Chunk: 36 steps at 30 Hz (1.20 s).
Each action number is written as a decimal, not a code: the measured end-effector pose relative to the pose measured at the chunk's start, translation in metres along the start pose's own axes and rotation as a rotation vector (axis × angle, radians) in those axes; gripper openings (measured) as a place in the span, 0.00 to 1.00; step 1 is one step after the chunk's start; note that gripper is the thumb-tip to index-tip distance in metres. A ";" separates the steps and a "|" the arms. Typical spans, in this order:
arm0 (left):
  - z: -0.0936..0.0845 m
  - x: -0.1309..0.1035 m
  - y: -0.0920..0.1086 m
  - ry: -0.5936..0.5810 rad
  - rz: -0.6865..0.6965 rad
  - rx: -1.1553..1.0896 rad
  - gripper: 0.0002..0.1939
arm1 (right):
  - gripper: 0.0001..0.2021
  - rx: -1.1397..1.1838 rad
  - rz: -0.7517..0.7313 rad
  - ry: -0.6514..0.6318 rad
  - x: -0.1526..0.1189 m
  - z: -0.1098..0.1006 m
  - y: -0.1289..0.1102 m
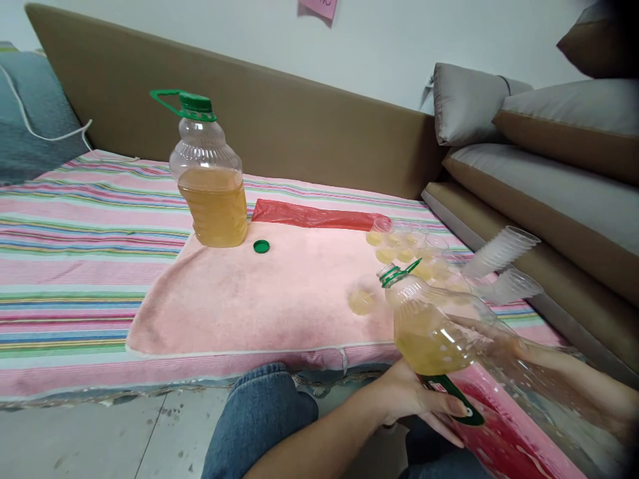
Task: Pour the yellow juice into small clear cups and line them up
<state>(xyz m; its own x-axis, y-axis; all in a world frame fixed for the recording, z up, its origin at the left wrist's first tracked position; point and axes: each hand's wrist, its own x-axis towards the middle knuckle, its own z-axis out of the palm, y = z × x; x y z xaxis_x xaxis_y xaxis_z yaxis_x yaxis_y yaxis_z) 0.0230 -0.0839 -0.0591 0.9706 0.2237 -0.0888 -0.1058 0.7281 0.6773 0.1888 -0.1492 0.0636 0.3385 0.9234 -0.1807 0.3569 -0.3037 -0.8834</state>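
A large clear plastic bottle (429, 336) with a red label lies tilted across my lap side, its uncapped mouth pointing up and left. Pale yellow liquid has gathered toward its neck. My left hand (417, 402) wraps the bottle from below, by the label. On its far side my right hand (499, 342) grips the bottle, partly hidden by it. Just left of the mouth stands a small clear cup (360, 301) with yellow liquid. Several similar filled cups (405, 253) cluster behind the bottle. A green cap (261, 247) rests on the pink towel (259, 299).
A second big bottle (219, 206), green-capped and partly full, stands upright at left. A red plastic bag (314, 215) lies at the towel's back edge. Two stacks of clear cups (504, 253) lean at right, beside piled cushions (554, 173). A brown headboard (299, 113) runs behind.
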 end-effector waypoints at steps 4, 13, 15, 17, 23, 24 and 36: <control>-0.008 0.002 0.005 0.029 0.020 0.065 0.47 | 0.24 0.223 0.187 -0.262 0.006 0.005 0.003; -0.016 -0.007 0.021 0.023 0.390 0.155 0.47 | 0.28 0.449 -0.023 -0.181 -0.012 0.034 0.013; -0.016 -0.016 0.030 0.019 0.436 0.157 0.51 | 0.30 0.481 -0.091 -0.176 -0.015 0.041 0.017; -0.016 -0.027 0.041 0.026 0.484 0.187 0.53 | 0.33 0.515 -0.169 -0.168 -0.019 0.050 0.020; -0.017 -0.074 0.078 0.170 0.525 0.458 0.35 | 0.41 0.576 -0.377 -0.122 -0.020 0.093 0.016; -0.018 -0.083 0.084 0.231 0.534 0.501 0.30 | 0.42 0.590 -0.408 -0.112 -0.018 0.103 0.012; -0.059 -0.191 0.128 0.987 0.786 0.642 0.23 | 0.54 0.763 -0.799 -0.131 0.040 0.235 -0.060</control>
<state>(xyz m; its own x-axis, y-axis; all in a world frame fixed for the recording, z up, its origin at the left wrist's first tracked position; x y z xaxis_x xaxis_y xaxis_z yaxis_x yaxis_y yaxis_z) -0.1883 0.0050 0.0014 0.1295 0.9758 0.1761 -0.1651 -0.1539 0.9742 -0.0242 -0.0390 0.0078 0.1397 0.8204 0.5545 -0.2129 0.5717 -0.7923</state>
